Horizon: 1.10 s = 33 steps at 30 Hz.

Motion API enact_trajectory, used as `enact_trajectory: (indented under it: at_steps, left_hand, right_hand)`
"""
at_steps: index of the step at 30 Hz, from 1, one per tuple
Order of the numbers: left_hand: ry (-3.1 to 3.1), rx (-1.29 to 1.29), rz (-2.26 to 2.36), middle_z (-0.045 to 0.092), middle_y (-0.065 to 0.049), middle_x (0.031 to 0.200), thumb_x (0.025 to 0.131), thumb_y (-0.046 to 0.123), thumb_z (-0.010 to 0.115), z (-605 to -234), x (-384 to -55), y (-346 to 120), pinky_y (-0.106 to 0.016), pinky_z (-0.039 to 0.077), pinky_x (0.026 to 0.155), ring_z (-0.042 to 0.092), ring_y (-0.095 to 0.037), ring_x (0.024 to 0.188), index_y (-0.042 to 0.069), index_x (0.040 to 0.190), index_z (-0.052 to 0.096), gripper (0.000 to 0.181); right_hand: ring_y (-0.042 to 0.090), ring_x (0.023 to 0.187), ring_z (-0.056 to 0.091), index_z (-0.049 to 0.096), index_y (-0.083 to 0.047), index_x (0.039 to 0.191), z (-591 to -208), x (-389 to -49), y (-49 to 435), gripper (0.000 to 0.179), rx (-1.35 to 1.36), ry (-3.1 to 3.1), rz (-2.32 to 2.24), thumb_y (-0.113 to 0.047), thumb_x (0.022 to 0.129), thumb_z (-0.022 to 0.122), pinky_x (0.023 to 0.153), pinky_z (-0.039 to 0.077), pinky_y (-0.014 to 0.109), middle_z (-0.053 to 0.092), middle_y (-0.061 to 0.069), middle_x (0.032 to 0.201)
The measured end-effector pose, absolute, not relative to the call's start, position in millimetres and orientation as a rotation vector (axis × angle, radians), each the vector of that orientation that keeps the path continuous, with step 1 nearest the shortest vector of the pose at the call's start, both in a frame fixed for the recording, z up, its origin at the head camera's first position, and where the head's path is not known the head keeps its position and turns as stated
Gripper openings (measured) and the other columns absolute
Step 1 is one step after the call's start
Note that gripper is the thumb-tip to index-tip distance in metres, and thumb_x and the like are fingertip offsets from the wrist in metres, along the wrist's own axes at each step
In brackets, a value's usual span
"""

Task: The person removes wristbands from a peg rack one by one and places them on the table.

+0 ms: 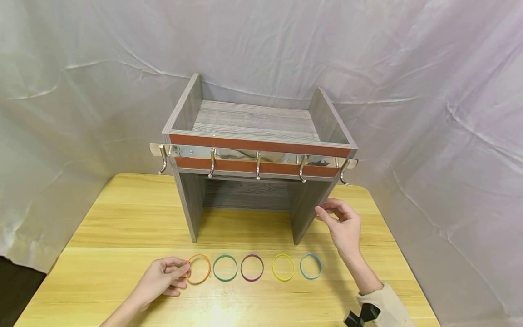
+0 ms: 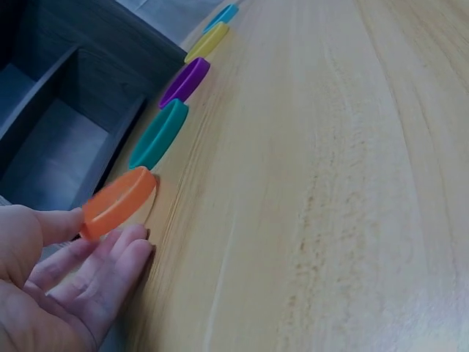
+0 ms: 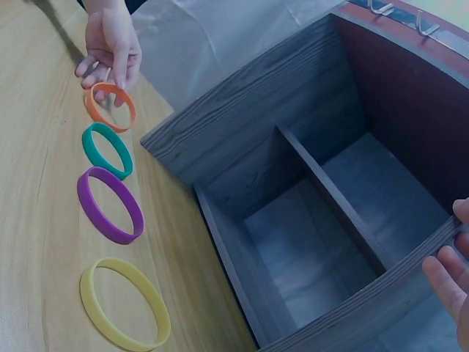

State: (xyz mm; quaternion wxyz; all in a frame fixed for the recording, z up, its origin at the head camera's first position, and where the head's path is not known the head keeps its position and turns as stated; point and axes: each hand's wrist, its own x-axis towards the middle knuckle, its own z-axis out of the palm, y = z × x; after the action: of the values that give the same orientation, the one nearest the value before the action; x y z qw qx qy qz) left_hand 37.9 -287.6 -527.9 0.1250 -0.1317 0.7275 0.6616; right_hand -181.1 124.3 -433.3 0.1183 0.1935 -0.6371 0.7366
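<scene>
My left hand (image 1: 165,277) pinches the left edge of an orange silicone wristband (image 1: 199,270) between thumb and fingers, low over the table. In the left wrist view the near end of the orange band is raised. To its right a green wristband (image 1: 225,268), a purple one (image 1: 252,268), a yellow one (image 1: 283,267) and a blue one (image 1: 311,266) lie in a row. My right hand (image 1: 343,225) holds the right side panel of a grey wooden shelf (image 1: 312,206), thumb and fingers on either side of its edge in the right wrist view.
A metal rail with several hooks (image 1: 258,164) runs across the shelf's brown front, its ends jutting past both sides. The shelf stands on a wooden table (image 1: 135,218), behind the row of bands. Pale sheeting (image 1: 261,45) hangs around the back and sides.
</scene>
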Motion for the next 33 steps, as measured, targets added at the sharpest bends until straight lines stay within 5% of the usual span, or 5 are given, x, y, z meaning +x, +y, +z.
enact_trajectory:
  at_steps: [17,27,33]
  left_hand:
    - [2.16,-0.43,1.819,0.078,-0.006,0.105,0.106,0.032,0.066,-520.5,44.0,-300.8,-0.031,0.07,0.07,0.076,-0.014,0.08,-0.014,0.135,0.057,0.056]
    - [2.348,-0.465,1.736,0.073,-0.026,0.123,0.106,0.028,0.065,-498.0,44.1,-315.3,-0.037,0.071,0.076,0.078,-0.025,0.091,-0.012,0.14,0.055,0.054]
    - [2.56,-0.465,1.659,0.075,-0.023,0.114,0.105,0.028,0.067,-472.3,40.4,-318.0,-0.034,0.069,0.068,0.078,-0.02,0.08,-0.01,0.139,0.059,0.051]
  right_hand:
    - [0.008,0.075,0.073,0.065,0.021,0.104,-431.9,-182.0,122.2,0.021,0.552,-1.868,2.162,0.02,0.084,0.075,0.064,0.068,0.027,0.074,0.0,0.087]
    - [0.009,0.074,0.073,0.066,0.021,0.105,-429.0,-180.7,123.4,0.021,0.521,-1.912,2.155,0.018,0.086,0.075,0.065,0.068,0.025,0.074,0.0,0.088]
    - [0.009,0.073,0.074,0.066,0.021,0.107,-424.7,-179.4,128.8,0.022,0.545,-1.923,2.149,0.018,0.087,0.075,0.067,0.069,0.028,0.076,-0.001,0.087]
